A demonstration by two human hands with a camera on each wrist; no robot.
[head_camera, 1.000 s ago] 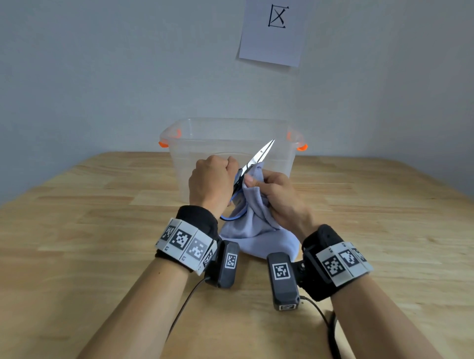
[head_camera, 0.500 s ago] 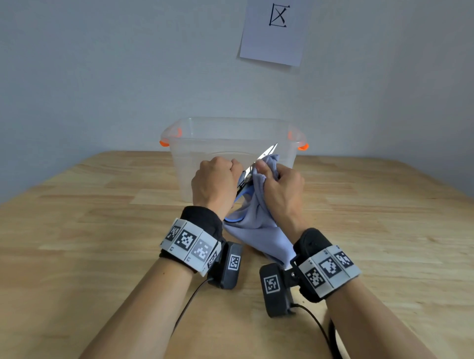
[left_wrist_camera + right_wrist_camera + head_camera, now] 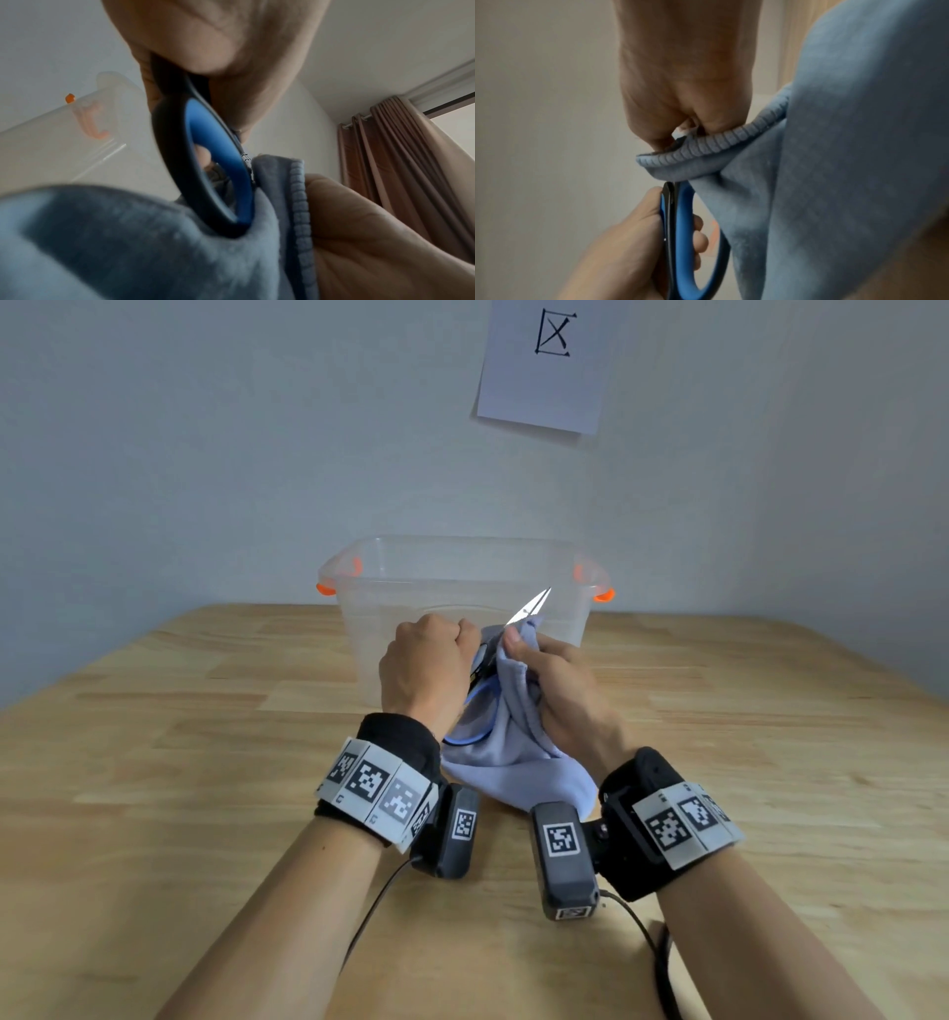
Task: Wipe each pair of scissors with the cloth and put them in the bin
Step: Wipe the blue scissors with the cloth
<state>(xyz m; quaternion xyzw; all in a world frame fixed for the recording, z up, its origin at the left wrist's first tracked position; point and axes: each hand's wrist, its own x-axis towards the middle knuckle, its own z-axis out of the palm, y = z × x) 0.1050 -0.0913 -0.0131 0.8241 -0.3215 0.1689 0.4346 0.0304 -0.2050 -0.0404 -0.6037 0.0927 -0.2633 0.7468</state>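
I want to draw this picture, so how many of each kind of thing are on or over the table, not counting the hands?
Scissors: 1, black and blue handles, held by the left hand
Cloth: 1, light blue, gripped by the right hand
Bin: 1, clear with orange clips
Total: 3

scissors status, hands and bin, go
Left hand grips the scissors by the blue handle. Right hand pinches the cloth round the blades, tips poking out. Bin just behind, nothing in the way.
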